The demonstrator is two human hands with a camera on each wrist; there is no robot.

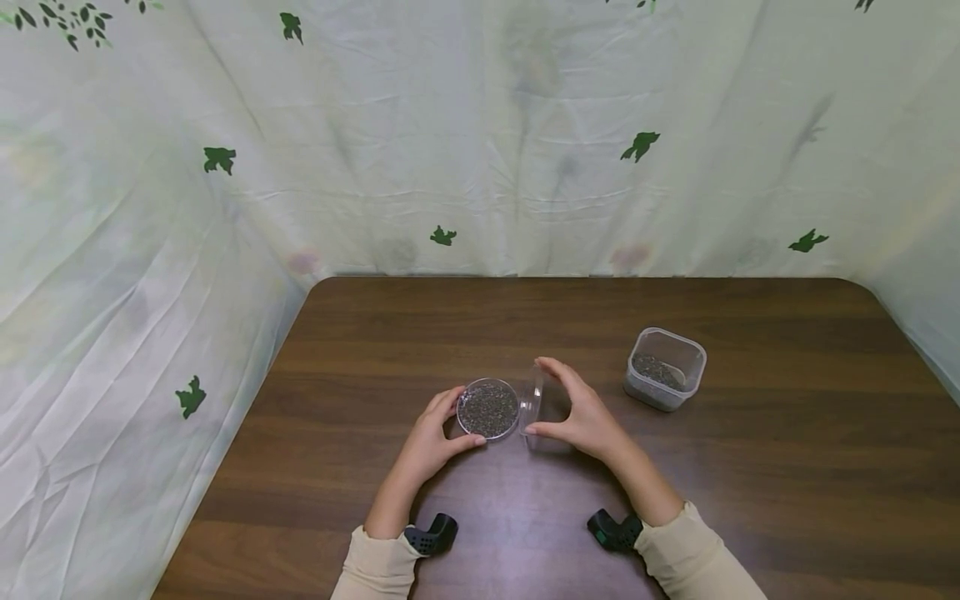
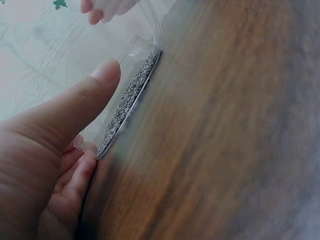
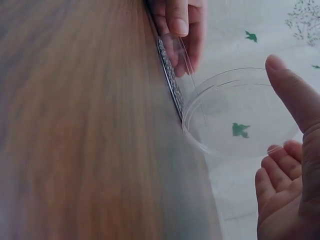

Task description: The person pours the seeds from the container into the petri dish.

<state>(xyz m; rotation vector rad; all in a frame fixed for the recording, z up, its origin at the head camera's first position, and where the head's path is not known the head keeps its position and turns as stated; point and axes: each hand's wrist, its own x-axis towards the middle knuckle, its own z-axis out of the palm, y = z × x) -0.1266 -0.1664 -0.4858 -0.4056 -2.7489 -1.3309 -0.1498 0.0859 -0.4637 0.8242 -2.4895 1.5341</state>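
A clear round petri dish (image 1: 487,408) filled with grey-black grains lies flat on the table. My left hand (image 1: 431,442) holds it from the left, thumb at the near rim and fingers round the far side. Just to its right, a clear petri dish lid (image 1: 532,402) stands tilted up on its edge. My right hand (image 1: 588,417) holds this lid between thumb and fingertips. In the right wrist view the lid's lower rim (image 3: 192,137) comes right at the dish's edge. From the left wrist view the grains (image 2: 129,100) form a low layer inside the dish.
A translucent plastic tub (image 1: 652,392) with some of the same dark grains stands to the right, beyond my right hand. The brown wooden table (image 1: 360,333) reaches back to a pale curtain (image 1: 450,150) with green bird shapes. Each wrist wears a black device.
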